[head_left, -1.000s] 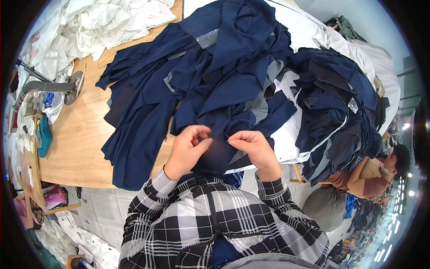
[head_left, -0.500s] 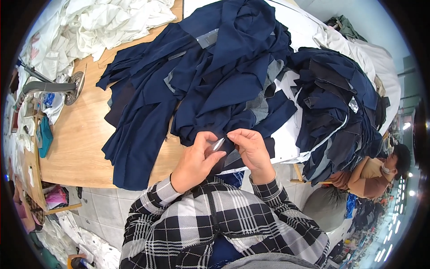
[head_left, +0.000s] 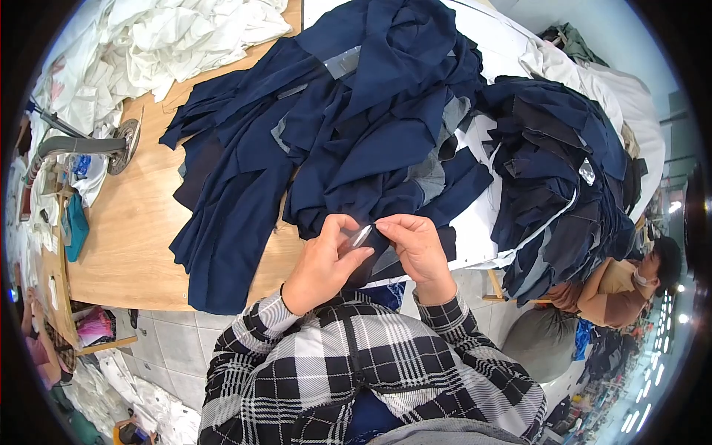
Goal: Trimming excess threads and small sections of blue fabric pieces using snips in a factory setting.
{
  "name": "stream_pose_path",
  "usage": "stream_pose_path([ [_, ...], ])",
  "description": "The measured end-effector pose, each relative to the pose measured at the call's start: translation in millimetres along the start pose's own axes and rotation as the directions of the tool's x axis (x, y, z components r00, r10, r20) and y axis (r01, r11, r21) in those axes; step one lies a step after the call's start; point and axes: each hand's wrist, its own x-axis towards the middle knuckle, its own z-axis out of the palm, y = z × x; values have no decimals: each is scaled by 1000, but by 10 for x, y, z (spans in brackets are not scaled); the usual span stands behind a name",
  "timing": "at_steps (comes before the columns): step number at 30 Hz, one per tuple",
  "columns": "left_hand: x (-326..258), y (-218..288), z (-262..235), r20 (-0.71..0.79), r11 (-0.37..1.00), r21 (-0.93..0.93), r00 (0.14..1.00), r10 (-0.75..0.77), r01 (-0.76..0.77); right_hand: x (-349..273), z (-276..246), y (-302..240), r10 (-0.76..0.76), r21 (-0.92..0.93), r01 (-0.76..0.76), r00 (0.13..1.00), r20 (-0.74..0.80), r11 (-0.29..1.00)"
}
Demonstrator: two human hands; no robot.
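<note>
My left hand is curled around a small silvery pointed tool, which looks like thread snips; the fingers hide most of it. Close beside its tip, my right hand pinches the edge of a dark navy cloth piece between thumb and forefinger. This piece hangs down between the hands at the table's front edge. Just beyond them lies a large heap of navy cloth pieces, some with grey lining patches showing.
A second heap of dark cloth hangs over the edge at right, with a seated person near it. White cloth is piled far left on the wooden table. A metal arm with a round disc stands at left.
Both hands stay almost in place, with slight finger movement around the cloth edge and the silvery tool. The heaps look the same.
</note>
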Motion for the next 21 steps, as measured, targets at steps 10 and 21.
stream_pose_path([
  [10, 14, 15, -12, 9, 1000, -2, 1000, -20, 20, -7, 24, 1, -13, -14, 13, 1000, -22, 1000],
  [21, 19, -14, -11, 19, 1000, 5, 999, -25, 25, -9, 60, -28, -21, -21, 20, 999, -38, 1000],
])
